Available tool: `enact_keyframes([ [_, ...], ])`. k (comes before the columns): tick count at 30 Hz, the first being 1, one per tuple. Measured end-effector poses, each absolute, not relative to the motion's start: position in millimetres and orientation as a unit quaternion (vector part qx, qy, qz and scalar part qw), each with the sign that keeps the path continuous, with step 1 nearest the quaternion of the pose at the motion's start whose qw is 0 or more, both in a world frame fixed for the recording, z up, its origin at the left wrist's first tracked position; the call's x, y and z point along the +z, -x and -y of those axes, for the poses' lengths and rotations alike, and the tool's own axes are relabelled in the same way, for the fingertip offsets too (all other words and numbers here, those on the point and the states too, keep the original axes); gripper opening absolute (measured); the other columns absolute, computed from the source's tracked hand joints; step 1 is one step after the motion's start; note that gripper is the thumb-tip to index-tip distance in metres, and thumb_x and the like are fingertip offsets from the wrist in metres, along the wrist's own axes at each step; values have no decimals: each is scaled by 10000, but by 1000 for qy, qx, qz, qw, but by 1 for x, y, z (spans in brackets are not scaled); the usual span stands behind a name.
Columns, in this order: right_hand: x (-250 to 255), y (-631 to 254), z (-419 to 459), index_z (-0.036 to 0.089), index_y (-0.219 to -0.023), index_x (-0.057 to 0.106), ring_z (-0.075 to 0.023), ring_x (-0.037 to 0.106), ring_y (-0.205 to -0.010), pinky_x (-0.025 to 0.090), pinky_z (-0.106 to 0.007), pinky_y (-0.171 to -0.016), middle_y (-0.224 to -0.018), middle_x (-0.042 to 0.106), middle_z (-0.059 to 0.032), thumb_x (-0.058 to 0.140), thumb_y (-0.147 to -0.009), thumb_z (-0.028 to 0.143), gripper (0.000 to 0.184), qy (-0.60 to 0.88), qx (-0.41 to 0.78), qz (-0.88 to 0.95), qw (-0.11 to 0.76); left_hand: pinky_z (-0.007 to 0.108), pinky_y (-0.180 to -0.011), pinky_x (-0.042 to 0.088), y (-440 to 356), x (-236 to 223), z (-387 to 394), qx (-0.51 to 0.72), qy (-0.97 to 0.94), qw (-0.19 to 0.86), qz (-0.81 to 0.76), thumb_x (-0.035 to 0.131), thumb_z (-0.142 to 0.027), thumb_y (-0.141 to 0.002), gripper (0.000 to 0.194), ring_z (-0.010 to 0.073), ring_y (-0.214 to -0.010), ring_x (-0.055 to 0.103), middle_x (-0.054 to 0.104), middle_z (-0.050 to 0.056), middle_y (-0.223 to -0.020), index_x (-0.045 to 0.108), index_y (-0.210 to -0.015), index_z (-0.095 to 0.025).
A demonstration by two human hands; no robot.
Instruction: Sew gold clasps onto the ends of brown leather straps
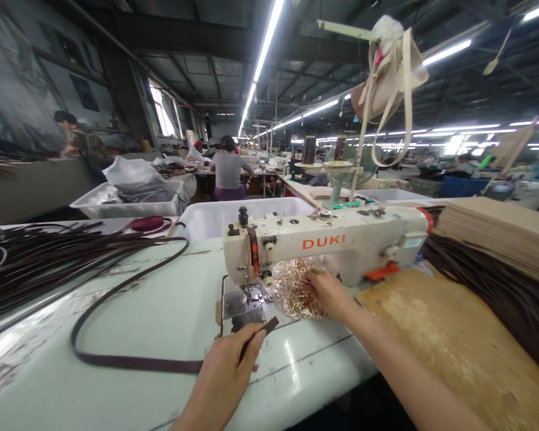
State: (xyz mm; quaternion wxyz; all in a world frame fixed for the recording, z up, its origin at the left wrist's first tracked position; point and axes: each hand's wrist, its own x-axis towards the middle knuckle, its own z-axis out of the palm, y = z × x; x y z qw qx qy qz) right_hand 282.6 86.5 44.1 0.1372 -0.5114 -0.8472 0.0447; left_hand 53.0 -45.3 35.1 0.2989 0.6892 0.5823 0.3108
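A bag [386,99] hangs at upper right. A worker [231,172] in gray sits at upper center, a bin [126,209] at left.

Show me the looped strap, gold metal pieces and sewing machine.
Looped strap [144,363], head view: its lower stretch.
Gold metal pieces [297,296], head view: middle of the heap.
Sewing machine [321,228], head view: its long arm.

Left hand [227,359], between 6 and 7 o'clock from view centre: thumb and forefinger pinched, pointing toward 1 o'clock. Right hand [327,292], at 5 o'clock: bare right forearm [399,359] extended toward 10 o'clock, fingers bent, fingertips partly obscured.
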Motion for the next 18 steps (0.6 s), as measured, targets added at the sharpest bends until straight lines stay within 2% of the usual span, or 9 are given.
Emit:
enact_keyframes([
  [2, 49, -283, -70, 147, -822, 592, -155, 572, -711, 365, -237, -626, -767, 620, -38, 469, -892, 163, 143, 511, 69, 842, 156, 197, -628, 440, -54, 38, 49, 331, -676, 304, -584, 387, -375, -964, 289, 139, -633, 625, 641, -42, -717, 629, -1042, -238],
  [5, 51, -274, -35, 174, -847, 624, -132, 556, -607, 382, -227, -595, -658, 601, 7, 500, -909, 277, 173, 496, 171, 823, 218, 200, -660, 466, -58, 41, 54, 357, -668, 289, -585, 394, -352, -964, 280, 137, -640, 634, 664, -40, -783, 627, -1100, -277],
  [7, 49, -264, -12, 187, -849, 643, -143, 557, -619, 390, -243, -607, -665, 597, 4, 519, -904, 334, 200, 474, 219, 808, 274, 203, -664, 479, -61, 40, 56, 362, -668, 273, -590, 396, -335, -963, 285, 142, -643, 635, 659, -40, -758, 618, -1140, -304],
  [11, 47, -246, 18, 214, -872, 654, -153, 562, -701, 402, -261, -654, -778, 609, -15, 489, -923, 354, 222, 415, 227, 811, 345, 202, -655, 496, -60, 39, 62, 369, -663, 252, -601, 421, -313, -954, 275, 145, -644, 631, 660, -45, -732, 632, -1130, -314],
  [18, 45, -233, 22, 202, -829, 623, -150, 556, -679, 404, -254, -617, -761, 605, -10, 518, -904, 383, 222, 440, 251, 765, 399, 165, -655, 508, -53, 41, 71, 398, -665, 207, -597, 445, -286, -950, 270, 144, -814, 664, 688, -43, -983, 622, -1154, -280],
])
